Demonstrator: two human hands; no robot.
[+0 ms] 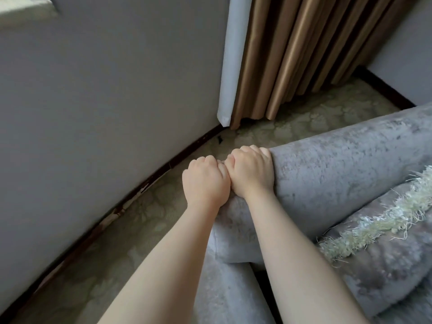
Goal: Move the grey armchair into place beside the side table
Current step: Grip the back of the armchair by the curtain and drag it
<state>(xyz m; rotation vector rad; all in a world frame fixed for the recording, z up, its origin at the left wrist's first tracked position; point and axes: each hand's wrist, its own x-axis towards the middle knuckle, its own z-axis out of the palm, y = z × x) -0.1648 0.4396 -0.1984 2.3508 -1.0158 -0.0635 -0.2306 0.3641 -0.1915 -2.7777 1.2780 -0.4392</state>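
Note:
The grey velvet armchair fills the lower right of the head view, its rounded backrest top running up to the right. My left hand and my right hand sit side by side, both curled over the left end of that backrest with fingers wrapped around its far side. A grey cushion with a pale shaggy fringe lies on the seat below the backrest. No side table is in view.
A grey wall with a dark, chipped skirting board runs close along the left. Bronze curtains hang at the back, a white strip at their edge. Patterned pale carpet separates the chair from wall and curtains.

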